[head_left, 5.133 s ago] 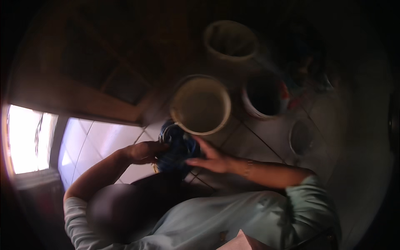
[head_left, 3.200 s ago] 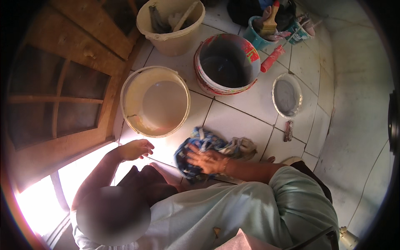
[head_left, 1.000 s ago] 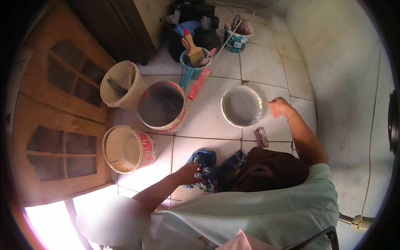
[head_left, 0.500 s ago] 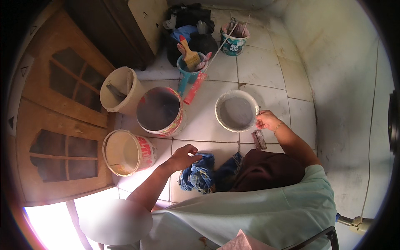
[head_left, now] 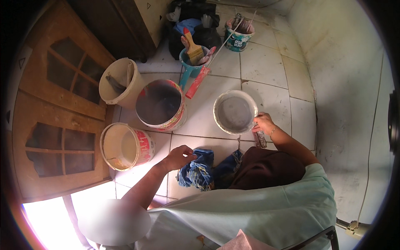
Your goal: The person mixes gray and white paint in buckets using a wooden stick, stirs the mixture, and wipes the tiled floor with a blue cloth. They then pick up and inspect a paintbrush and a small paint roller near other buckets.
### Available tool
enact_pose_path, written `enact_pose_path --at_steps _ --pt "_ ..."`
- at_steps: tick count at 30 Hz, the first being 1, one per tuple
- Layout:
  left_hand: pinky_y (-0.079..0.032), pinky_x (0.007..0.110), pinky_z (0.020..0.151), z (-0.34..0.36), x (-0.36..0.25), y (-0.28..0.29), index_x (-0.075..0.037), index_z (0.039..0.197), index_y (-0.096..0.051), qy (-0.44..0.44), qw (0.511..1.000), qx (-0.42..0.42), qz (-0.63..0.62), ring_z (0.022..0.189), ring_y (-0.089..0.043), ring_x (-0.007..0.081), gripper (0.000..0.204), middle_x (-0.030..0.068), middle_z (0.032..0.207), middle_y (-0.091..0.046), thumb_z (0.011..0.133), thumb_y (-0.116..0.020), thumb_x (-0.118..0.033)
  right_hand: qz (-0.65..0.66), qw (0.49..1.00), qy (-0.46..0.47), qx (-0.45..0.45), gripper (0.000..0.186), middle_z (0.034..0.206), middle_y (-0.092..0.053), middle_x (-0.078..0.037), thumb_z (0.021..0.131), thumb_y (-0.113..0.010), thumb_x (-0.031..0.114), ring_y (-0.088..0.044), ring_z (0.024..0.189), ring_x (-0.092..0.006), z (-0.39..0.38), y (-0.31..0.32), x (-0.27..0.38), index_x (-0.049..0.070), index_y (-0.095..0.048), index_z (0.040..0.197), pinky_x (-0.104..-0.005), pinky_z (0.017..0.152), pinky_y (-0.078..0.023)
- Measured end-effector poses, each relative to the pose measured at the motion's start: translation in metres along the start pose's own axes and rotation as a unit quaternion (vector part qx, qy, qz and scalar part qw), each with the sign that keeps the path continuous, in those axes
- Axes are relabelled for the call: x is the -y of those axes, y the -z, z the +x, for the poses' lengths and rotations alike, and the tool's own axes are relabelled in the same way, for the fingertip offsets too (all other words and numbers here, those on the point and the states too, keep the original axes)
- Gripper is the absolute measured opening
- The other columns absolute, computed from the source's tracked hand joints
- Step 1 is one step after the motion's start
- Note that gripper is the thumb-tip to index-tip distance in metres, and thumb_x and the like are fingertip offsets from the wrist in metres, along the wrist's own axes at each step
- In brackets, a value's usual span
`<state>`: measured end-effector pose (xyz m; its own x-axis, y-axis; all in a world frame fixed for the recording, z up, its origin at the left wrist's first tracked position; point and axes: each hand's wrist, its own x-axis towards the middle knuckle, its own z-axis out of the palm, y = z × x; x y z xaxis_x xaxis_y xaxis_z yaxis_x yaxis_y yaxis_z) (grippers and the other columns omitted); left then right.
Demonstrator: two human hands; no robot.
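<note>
My right hand [head_left: 263, 123] has its fingers closed on the rim of a shallow, pale round container [head_left: 232, 111] coated with grey, at its right side. Just below that hand a small brown, paint-smeared block-like object [head_left: 259, 139] lies on the tiles. My left hand [head_left: 179, 156] is open with loosely curved fingers at the top edge of a crumpled blue patterned cloth [head_left: 193, 175]; whether it touches the cloth is unclear.
To the left stand a cream bucket with red label [head_left: 127, 148], a bucket of dark liquid [head_left: 160, 104], a bucket with tools [head_left: 116, 96] and wooden doors [head_left: 62, 108]. Behind are a red roller [head_left: 196, 83], teal containers [head_left: 235, 41] and black bags [head_left: 200, 35]. A wall [head_left: 346, 104] rises right.
My right hand has reached the pale container from beside it and taken hold of its rim; the container sits slightly further left and nearer. My left hand has lifted from gripping the cloth.
</note>
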<state>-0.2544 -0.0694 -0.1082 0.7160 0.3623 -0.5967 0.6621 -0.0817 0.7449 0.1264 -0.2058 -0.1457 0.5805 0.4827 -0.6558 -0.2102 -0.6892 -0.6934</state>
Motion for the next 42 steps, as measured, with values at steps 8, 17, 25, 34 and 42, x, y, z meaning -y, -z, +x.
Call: enact_pose_path --at_steps 8,17,25,34,42 --pt "-0.047 0.033 0.087 0.001 0.005 0.001 -0.001 0.108 -0.058 0.016 0.999 0.015 -0.027 0.098 -0.060 0.0233 0.045 0.0137 0.103 -0.063 0.081 -0.066 -0.036 0.068 0.997 0.047 0.007 0.019 0.079 -0.059 -0.016 0.077 -0.054 0.001 -0.061 0.053 -0.0256 -0.001 0.004 0.012 -0.011 -0.054 0.091 -0.0362 0.045 -0.057" --pt "-0.051 0.033 0.075 0.001 0.004 -0.010 -0.002 0.109 -0.056 -0.020 0.996 -0.052 0.071 0.085 -0.062 0.0202 0.040 0.0128 0.098 -0.063 0.082 -0.067 -0.030 0.013 0.983 0.184 -0.021 0.018 0.072 -0.055 -0.012 0.077 -0.053 0.001 -0.058 0.049 -0.0189 -0.048 0.025 0.080 -0.013 -0.054 0.087 -0.0302 0.041 -0.054" --pt "-0.039 0.042 0.098 -0.007 0.022 -0.057 -0.007 0.127 -0.048 -0.047 0.960 0.057 0.269 0.117 -0.045 0.0330 0.057 0.0192 0.120 -0.049 0.081 -0.064 -0.037 0.036 0.992 0.118 0.019 0.021 0.075 -0.056 -0.015 0.077 -0.054 0.003 -0.058 0.050 -0.0209 -0.019 0.010 0.045 -0.013 -0.055 0.092 -0.0370 0.045 -0.056" --pt "-0.037 0.040 0.101 -0.017 0.002 -0.001 0.000 0.137 -0.028 -0.054 0.979 -0.020 0.197 0.119 -0.045 0.0364 0.074 0.0241 0.129 -0.043 0.085 -0.058 -0.042 0.058 0.997 0.043 0.026 0.030 0.082 -0.059 -0.016 0.080 -0.057 0.012 -0.063 0.058 -0.0280 0.013 0.012 -0.019 -0.010 -0.051 0.099 -0.0385 0.048 -0.056" --pt "-0.049 0.036 0.089 -0.150 -0.069 0.112 -0.004 0.132 -0.041 0.050 0.969 0.175 0.166 0.107 -0.057 0.0261 0.064 0.0160 0.125 -0.050 0.086 -0.057 -0.046 -0.284 0.940 0.134 0.130 0.065 0.086 -0.060 -0.018 0.084 -0.061 0.044 -0.064 0.061 -0.0225 -0.041 -0.001 0.091 -0.010 -0.045 0.115 -0.0299 0.048 -0.053"
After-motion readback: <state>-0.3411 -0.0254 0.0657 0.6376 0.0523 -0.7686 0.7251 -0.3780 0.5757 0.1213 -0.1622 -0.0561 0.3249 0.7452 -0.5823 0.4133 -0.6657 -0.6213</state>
